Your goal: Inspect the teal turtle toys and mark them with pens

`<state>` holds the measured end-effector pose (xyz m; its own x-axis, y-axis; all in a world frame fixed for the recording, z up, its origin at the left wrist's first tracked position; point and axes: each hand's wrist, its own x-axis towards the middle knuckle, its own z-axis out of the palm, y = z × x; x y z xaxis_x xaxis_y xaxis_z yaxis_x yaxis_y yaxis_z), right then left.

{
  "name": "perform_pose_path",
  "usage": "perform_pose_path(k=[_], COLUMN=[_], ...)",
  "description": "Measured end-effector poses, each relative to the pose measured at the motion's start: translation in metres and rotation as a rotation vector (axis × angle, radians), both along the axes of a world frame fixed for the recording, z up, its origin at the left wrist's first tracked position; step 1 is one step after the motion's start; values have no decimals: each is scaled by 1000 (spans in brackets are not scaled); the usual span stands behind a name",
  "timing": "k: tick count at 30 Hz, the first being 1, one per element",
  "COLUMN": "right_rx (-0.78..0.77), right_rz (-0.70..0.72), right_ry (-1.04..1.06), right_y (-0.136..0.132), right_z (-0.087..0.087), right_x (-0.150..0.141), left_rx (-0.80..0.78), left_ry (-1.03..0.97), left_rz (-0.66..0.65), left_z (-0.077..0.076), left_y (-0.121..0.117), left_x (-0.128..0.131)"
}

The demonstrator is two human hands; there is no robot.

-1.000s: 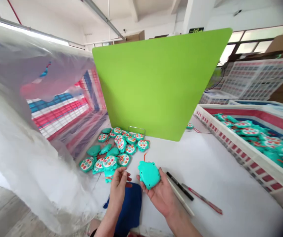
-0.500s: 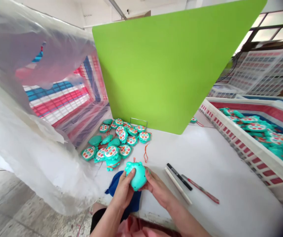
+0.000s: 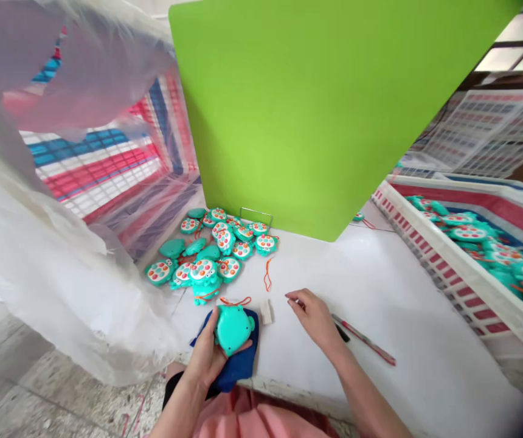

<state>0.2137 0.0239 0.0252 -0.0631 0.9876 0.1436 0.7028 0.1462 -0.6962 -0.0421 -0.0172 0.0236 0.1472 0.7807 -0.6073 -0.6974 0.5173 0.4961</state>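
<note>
My left hand (image 3: 207, 354) holds a teal animal-shaped toy (image 3: 233, 328), its smooth plain back facing up. An orange cord loop (image 3: 236, 301) extends from the toy's far edge. Under the toy and hand lies a dark blue cloth (image 3: 243, 367) at the table edge. My right hand (image 3: 312, 316) hovers over the table to the right, its fingers stretched loosely forward and nothing visible in them. Between the hands lies a small whitish block (image 3: 266, 312). Behind my right wrist a black pen (image 3: 342, 332) shows only in part. Beside it is a thin red-and-grey tool (image 3: 366, 340).
A pile of similar teal toys with coloured dots (image 3: 203, 271) lies at the left. A loose orange cord (image 3: 267, 275) is nearby. A green board (image 3: 325, 115) stands behind. On the right is a white crate (image 3: 430, 267) of toys; plastic sheeting (image 3: 106, 316) hangs left.
My right hand has let go of the toy and moved right. My left hand keeps the toy, now lower and further left, and turned. The whitish block has come into view.
</note>
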Motion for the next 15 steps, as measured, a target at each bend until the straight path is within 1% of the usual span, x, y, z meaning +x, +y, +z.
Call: perform_pose_path(k=[2, 4, 7, 9, 11, 13, 15], right_rx=[-21, -68, -174, -235, -265, -266, -248], right_rz=[-61, -127, -183, -178, -152, -126, -143], right_ry=[-75, -157, -254, -285, -295, -300, -303], right_y=[1, -3, -18, -30, -39, -44, -42], right_z=[6, 12, 13, 6, -6, -18, -27], right_x=[23, 55, 99, 116, 124, 129, 132], left_rx=[13, 38, 45, 40, 45, 57, 68], left_ry=[41, 60, 62, 63, 66, 55, 40], left_rz=[-41, -72, -81, -77, -81, -91, -92], left_z=[2, 2, 2, 1, 0, 0, 1], left_y=[1, 1, 2, 3, 3, 3, 3], left_x=[2, 4, 5, 5, 5, 6, 7])
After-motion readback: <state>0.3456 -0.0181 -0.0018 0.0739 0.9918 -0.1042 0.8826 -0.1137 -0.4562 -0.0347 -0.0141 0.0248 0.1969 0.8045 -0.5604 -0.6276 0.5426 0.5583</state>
